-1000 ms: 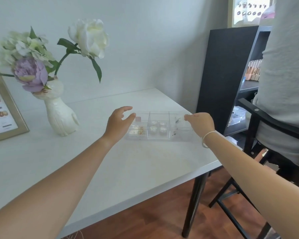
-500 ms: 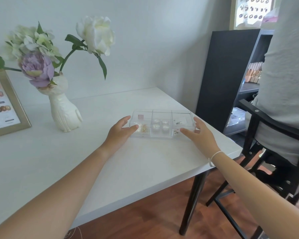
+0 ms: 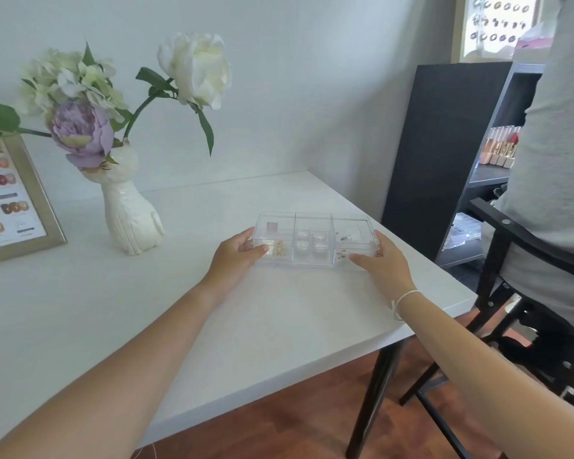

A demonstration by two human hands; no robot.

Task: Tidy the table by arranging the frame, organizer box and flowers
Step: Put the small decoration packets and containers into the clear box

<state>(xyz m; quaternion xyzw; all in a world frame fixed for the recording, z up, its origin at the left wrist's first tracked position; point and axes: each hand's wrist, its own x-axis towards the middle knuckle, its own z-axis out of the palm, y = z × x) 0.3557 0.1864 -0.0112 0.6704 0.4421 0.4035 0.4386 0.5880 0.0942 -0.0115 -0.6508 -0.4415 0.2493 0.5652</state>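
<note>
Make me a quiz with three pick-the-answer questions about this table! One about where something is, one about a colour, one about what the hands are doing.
1. Where is the gold frame?
A. far left of the vase
B. inside the box
C. on the chair

2. What colour is the lowest flower?
A. red
B. purple
C. blue

3. What are the hands doing?
A. gripping the box ends
B. touching the vase
C. resting flat, apart

Answers:
1 A: the frame leans left of the white vase.
2 B: its petals are lilac.
3 A: left hand and right hand clasp the clear organizer box.
</note>
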